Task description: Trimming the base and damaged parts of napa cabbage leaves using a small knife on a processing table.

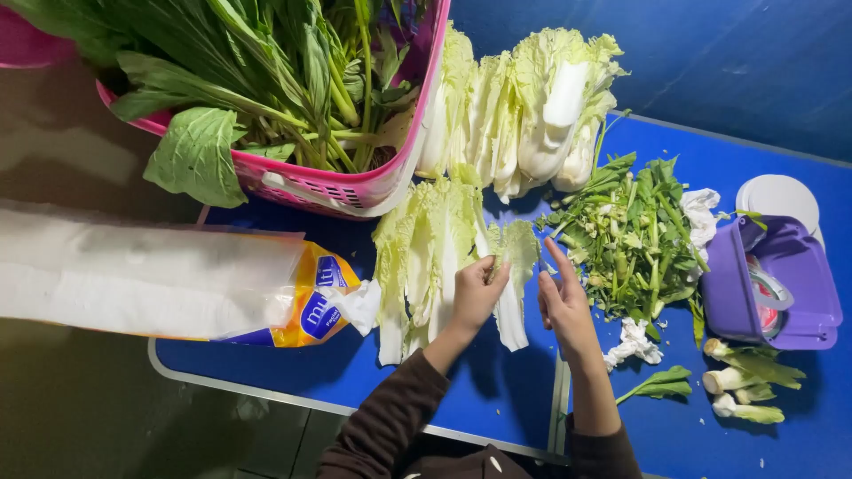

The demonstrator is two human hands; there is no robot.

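here your left hand (477,293) pinches a crinkled, pale napa cabbage leaf (515,266) on the smooth blue table (497,390), while your right hand (564,302) hovers beside it, fingers straight, holding nothing.

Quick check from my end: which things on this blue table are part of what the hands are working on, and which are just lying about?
In hand:
- left hand pinching the napa cabbage leaf
- right hand, open beside it
- separated cabbage leaves
- cabbage pieces behind

Lying about:
- pink basket of leafy greens
- tissue pack
- purple container
- pile of green stems
- cut stem ends
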